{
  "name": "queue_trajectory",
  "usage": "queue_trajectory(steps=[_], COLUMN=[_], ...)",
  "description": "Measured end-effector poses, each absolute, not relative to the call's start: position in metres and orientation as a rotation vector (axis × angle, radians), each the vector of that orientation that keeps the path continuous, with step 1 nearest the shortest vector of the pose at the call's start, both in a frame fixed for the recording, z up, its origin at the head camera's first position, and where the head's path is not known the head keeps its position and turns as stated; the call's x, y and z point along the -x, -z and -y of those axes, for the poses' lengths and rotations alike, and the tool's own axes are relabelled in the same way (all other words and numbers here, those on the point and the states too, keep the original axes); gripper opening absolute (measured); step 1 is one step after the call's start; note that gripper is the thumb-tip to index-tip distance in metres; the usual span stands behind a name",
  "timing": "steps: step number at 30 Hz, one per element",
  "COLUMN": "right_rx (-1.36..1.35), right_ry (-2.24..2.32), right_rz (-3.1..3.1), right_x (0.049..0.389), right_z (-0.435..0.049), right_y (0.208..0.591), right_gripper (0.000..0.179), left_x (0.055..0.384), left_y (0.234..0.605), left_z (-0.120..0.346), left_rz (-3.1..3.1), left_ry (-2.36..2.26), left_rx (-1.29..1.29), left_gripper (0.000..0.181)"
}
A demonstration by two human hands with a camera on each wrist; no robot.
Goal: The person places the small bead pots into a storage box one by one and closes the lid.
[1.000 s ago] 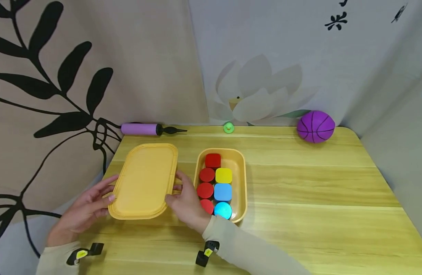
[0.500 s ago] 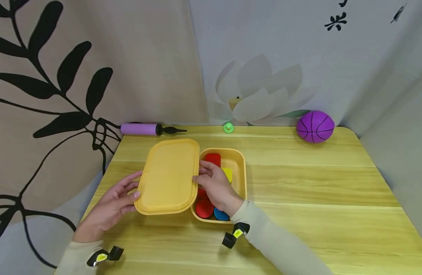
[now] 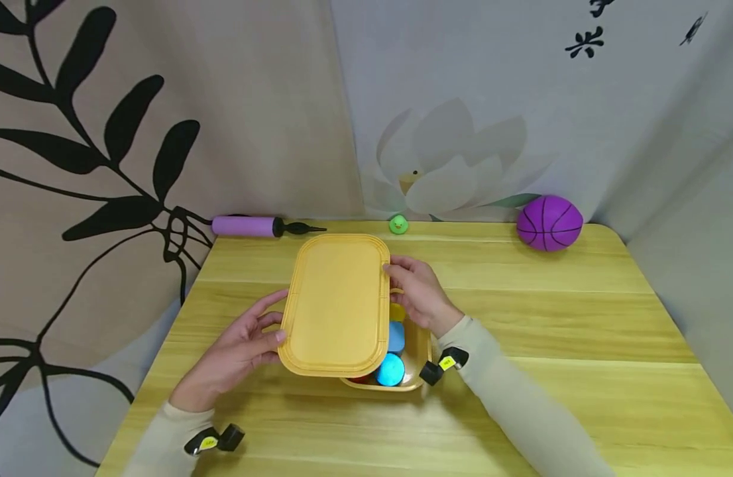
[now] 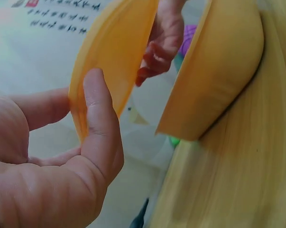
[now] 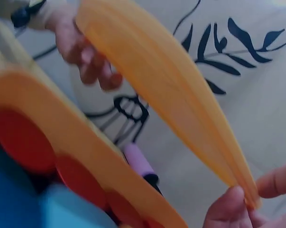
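Both hands hold a yellow rectangular lid (image 3: 337, 305) with rounded corners, raised over the left part of a yellow box (image 3: 425, 358). My left hand (image 3: 238, 354) pinches its left edge; in the left wrist view the thumb (image 4: 97, 109) lies against one face and fingers are on the other side. My right hand (image 3: 420, 291) pinches the upper right edge, above the box. Beyond the lid show a light blue round block (image 3: 390, 370), a blue square block (image 3: 396, 336) and a yellow one (image 3: 397, 312). Red round blocks (image 5: 24, 140) show inside the box in the right wrist view.
The wooden table (image 3: 551, 397) stands against a curtain. Along its back edge lie a purple hand pump (image 3: 247, 226) with a black nozzle, a small green ball-like duck toy (image 3: 398, 224) and a purple basketball-patterned ball (image 3: 549, 223).
Both hands have carried the lid to the right, from beside the box to over its left part. The lid now hides most of the red blocks in the head view.
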State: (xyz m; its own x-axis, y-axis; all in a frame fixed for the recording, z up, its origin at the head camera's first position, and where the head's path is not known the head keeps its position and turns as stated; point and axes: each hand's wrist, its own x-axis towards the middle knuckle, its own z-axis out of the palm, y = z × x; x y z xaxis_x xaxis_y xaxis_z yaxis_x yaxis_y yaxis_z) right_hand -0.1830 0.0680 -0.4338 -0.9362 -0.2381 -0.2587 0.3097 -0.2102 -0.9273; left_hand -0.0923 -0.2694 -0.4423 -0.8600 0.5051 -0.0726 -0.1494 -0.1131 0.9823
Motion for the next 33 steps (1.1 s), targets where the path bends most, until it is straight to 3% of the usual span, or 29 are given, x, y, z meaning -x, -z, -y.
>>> queue_trajectory(steps=[9,12,17,19,27,33], right_rx=[0.044,0.172,0.37,0.46,0.816,0.895], right_ry=[2.101,2.125,2.133,2.121,2.102,2.11], right_rz=[-1.943,-2.026,-2.217,-2.303,-2.48,-2.392], right_x=[0.208,0.207,0.19,0.18,0.146,0.128], right_z=[-0.109,-0.118,-0.131,-0.136,-0.15,-0.161], right_y=[0.405,0.385,0.351,0.343,0.343,0.361], right_gripper=[0.028,0.026,0.024,0.024,0.019,0.024], left_x=[0.111,0.122,0.145,0.154,0.183,0.197], left_y=[0.44,0.442,0.443,0.441,0.429,0.428], left_z=[0.237,0.226,0.21,0.205,0.195,0.19], left_rz=[-1.778,-1.865,-1.969,-1.982,-2.046,-1.836], left_ry=[-1.922,-1.866,-1.812,-1.825,-1.868,-2.078], left_rx=[-0.358,-0.336,-0.29,-0.269,-0.243,-0.145], left_gripper=[0.098,0.082,0.037,0.03,0.032,0.038])
